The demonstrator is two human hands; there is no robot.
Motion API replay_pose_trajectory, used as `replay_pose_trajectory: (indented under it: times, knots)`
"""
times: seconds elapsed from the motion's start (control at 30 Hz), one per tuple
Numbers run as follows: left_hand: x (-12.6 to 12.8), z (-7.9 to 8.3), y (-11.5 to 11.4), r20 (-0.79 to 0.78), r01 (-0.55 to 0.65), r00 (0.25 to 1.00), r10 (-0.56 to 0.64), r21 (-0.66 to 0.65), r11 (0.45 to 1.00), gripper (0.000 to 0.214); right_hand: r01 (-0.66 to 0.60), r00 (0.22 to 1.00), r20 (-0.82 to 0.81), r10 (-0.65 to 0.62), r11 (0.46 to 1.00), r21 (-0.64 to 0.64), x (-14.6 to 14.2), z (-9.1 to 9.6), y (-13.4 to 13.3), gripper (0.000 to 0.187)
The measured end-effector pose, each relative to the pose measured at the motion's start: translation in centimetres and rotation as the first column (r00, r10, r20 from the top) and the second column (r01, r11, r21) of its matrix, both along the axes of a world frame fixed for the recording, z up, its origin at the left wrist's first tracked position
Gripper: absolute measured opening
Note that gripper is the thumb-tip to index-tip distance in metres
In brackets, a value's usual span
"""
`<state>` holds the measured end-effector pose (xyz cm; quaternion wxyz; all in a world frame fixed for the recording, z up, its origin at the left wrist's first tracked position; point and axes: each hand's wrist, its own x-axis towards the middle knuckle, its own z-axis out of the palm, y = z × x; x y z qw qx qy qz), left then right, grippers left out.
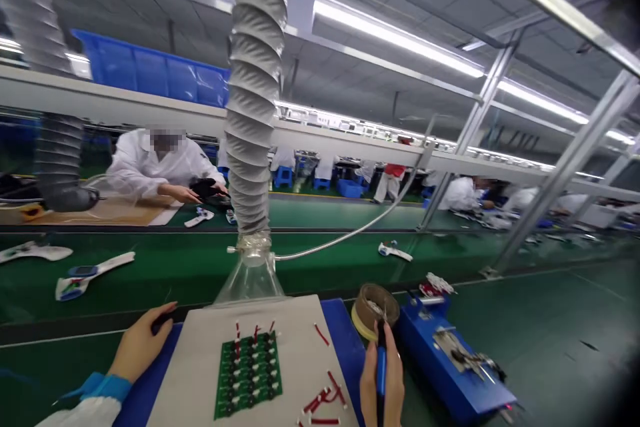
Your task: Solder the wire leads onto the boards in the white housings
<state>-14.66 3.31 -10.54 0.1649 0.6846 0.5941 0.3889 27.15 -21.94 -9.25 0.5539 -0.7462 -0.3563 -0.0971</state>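
My right hand (395, 380) grips a soldering iron (381, 363) with a blue and black handle. Its tip points into a round brown tub (363, 300) with whitish stuff inside, encircled by a yellow ring. By the left edge of the white board (200, 347), my left hand (135, 347) is curled around something dark that I cannot make out. A green circuit panel (250, 373) with rows of black round parts lies on the board. Several short red wires stand up from its far edge. More red wires (320, 400) lie loose on the board's right side.
A blue machine (450, 360) with metal parts on top stands right of the tub. A ribbed exhaust hose (255, 93) ends in a clear hood (250, 280) behind the board. White device parts (95, 273) lie on the green belt. Across it, a co-worker (160, 167) handles something black.
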Motion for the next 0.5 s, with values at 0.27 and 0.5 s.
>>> replay_pose_trajectory:
  times: [0.27,0.5]
  knots:
    - [0.1,0.0,0.1,-0.006,-0.023,1.0,0.023,-0.01,1.0,0.047,-0.051,0.997,0.048,0.054,0.996,-0.077,-0.7,-0.5,-0.4,0.066]
    - [0.4,0.1,-0.5,0.172,0.034,0.984,-0.035,0.01,0.999,0.042,0.123,0.992,0.026,-0.121,0.979,-0.159,0.5,-1.0,2.1,0.072]
